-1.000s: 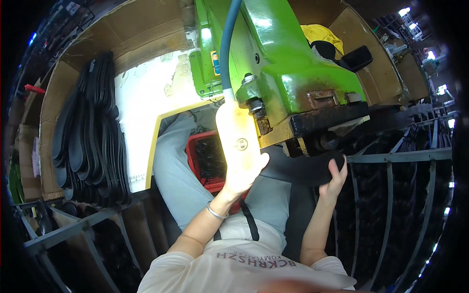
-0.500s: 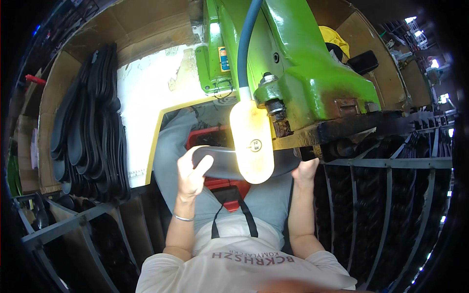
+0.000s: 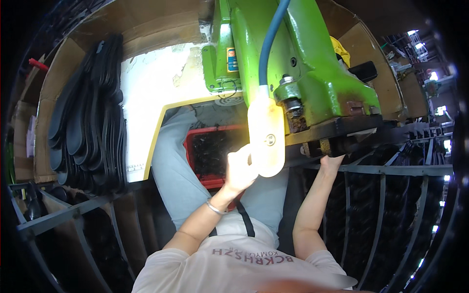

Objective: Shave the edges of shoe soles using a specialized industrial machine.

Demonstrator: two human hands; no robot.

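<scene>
My left hand (image 3: 240,170) is closed on one end of a dark, curved shoe sole (image 3: 294,153), just left of the glowing lamp. The lamp (image 3: 266,141), a long rounded plate on a blue hose, hides much of that sole. My right hand (image 3: 332,163) is raised under the head of the green machine (image 3: 312,88). Its fingers are hidden by the machine's dark lower parts (image 3: 337,144), so its grip does not show. A metal bangle (image 3: 216,207) circles my left wrist.
Black soles (image 3: 90,122) are stacked on the white, yellow-edged table (image 3: 161,78) at the left, inside cardboard walls (image 3: 49,117). Below the table cutout, a red bin (image 3: 195,131) holds dark scraps. Metal racks (image 3: 391,170) flank me. A yellow cloth (image 3: 341,51) lies behind the machine.
My left hand has moved right, up to the lamp, carrying its end of the sole. My right hand has shifted right under the machine head. The red bin is now more exposed.
</scene>
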